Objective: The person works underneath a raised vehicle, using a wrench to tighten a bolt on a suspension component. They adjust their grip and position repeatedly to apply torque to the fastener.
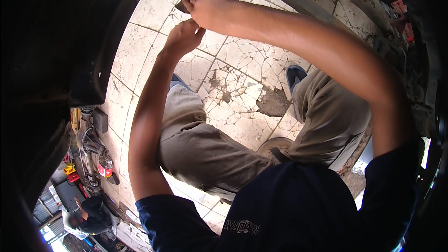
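Observation:
Near the top of the head view, my right hand (210, 4) has its fingers curled over a dark metal piece (181, 5) beside a long dark metal bar (298, 1). Just below it, my left hand (185, 37) has its fingers bent up toward the underside of that piece and my right hand's palm; what its fingertips hold, if anything, is hidden.
A dark panel (56, 42) fills the upper left. A greasy metal assembly (91, 144) and a seated person (88, 214) are at the lower left. Red-and-black items (399, 11) stand at the right. My legs (196, 144) rest over cracked floor tiles (233, 65).

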{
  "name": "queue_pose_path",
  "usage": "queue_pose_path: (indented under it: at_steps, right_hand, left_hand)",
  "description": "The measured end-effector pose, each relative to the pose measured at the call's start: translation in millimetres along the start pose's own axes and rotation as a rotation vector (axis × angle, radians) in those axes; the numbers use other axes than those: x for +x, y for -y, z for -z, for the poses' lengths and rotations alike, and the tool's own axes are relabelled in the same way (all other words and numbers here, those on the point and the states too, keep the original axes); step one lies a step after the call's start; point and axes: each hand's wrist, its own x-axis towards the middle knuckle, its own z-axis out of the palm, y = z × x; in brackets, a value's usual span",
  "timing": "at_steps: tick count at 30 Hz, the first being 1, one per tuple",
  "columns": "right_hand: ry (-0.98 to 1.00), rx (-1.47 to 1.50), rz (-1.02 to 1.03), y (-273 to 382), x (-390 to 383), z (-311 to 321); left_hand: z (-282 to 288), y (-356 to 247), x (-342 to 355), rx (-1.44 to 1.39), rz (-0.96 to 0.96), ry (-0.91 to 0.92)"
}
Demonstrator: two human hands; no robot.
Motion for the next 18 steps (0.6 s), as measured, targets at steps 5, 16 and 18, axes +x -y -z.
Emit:
queue_pose_path:
  at_steps: [5, 16, 18]
  right_hand:
    - [-0.032, 0.019, -0.016, 12, -3, 2]
    - [-0.190, 0.127, 0.022, -2, 5, -10]
    - [-0.186, 0.126, 0.008, -8, 8, -16]
  left_hand:
    - [-3, 8, -3, 0.010, 0.019, -0.001]
    - [-3, 9, 0, 0.018, -0.002, -0.016]
    - [-3, 2, 4, 0.013, -0.030, -0.019]
